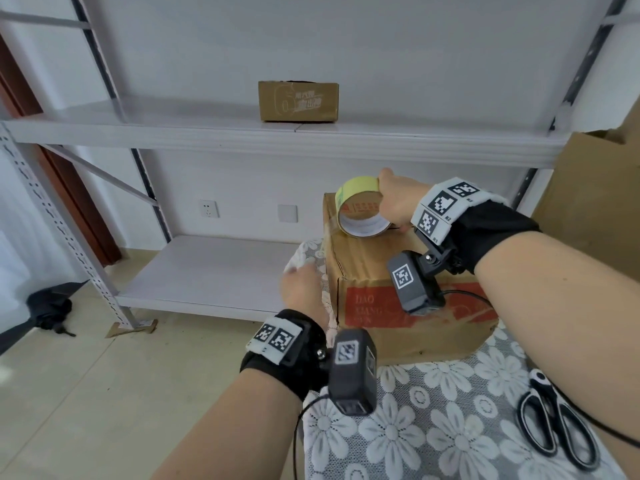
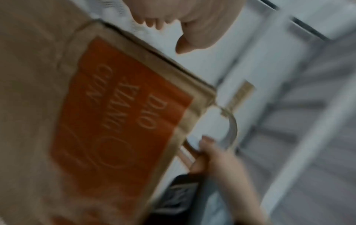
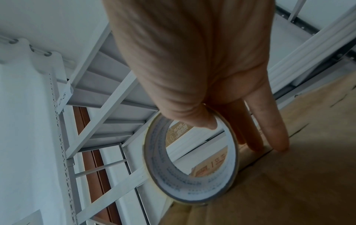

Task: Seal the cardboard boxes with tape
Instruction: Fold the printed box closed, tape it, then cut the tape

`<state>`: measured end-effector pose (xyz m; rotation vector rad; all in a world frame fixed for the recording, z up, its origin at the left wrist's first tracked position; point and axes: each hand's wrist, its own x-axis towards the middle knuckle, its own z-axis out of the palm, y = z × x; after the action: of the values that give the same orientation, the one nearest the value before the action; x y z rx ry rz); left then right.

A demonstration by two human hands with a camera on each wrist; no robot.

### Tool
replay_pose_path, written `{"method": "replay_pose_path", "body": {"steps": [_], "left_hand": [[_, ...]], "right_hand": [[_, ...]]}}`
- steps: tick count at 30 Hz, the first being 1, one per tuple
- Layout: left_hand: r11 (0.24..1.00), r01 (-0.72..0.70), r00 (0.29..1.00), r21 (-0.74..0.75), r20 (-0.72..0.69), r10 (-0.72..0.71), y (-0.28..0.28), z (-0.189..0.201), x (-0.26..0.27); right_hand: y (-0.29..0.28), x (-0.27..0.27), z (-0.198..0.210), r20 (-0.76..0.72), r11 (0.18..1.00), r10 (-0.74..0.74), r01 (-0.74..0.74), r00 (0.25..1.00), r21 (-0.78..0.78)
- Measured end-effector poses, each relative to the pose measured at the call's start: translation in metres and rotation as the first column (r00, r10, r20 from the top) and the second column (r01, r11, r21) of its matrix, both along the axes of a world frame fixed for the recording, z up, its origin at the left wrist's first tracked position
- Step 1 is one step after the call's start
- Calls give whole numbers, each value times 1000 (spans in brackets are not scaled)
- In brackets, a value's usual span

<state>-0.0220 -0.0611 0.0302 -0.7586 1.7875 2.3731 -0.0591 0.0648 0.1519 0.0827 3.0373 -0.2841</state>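
Head view: taping step under way, I judge — my right hand (image 1: 396, 202) holds the tape roll (image 1: 360, 211) on edge at the far end of the cardboard box (image 1: 377, 271), which sits on the floral cloth (image 1: 433, 427). My left hand (image 1: 300, 289) hovers beside the box's left side, holding nothing.

Left wrist view: blurred; fingers loosely curled, empty.

Right wrist view: thumb (image 3: 194, 117) hooked inside the core, fingers (image 3: 269, 121) outside. Next — draw the roll along the seam; scissors (image 1: 554, 424) lie near.
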Motion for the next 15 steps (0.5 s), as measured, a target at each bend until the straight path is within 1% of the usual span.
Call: {"method": "replay_pose_path", "body": {"steps": [1, 2, 3, 4, 5, 6, 11, 12, 15], "left_hand": [[996, 14, 994, -82, -106, -22, 0, 1, -4], [986, 51, 971, -161, -222, -87, 1, 4, -6], [971, 119, 930, -205, -318, -181, 4, 10, -8], [946, 210, 883, -245, -367, -291, 9, 14, -8], [915, 288, 838, -283, -387, -384, 12, 15, -10], [883, 337, 809, -328, -379, -450, 13, 17, -9], [803, 406, 818, -437, -219, -532, 3, 23, -12], [792, 425, 816, -438, -193, -545, 1, 24, -12], [792, 510, 803, -335, -145, -578, -4, 26, -9]], "right_hand": [[-1, 0, 0, 3, 1000, 1, -1, 1000, -7], [-1, 0, 1, 0, 1000, 3, -3, 1000, -22], [-2, 1, 2, -1, 999, 4, -4, 1000, -34], [0, 1, 2, -1, 999, 3, -3, 1000, -40], [0, 1, 2, -2, 999, 0, 0, 1000, -44], [1, 0, 1, -1, 999, -4, 4, 1000, -45], [3, 1, 0, 25, 1000, -1, 2, 1000, -22], [3, 0, 0, 24, 1000, 1, 0, 1000, -26], [4, 0, -1, 15, 999, -11, 12, 1000, -50]]}}
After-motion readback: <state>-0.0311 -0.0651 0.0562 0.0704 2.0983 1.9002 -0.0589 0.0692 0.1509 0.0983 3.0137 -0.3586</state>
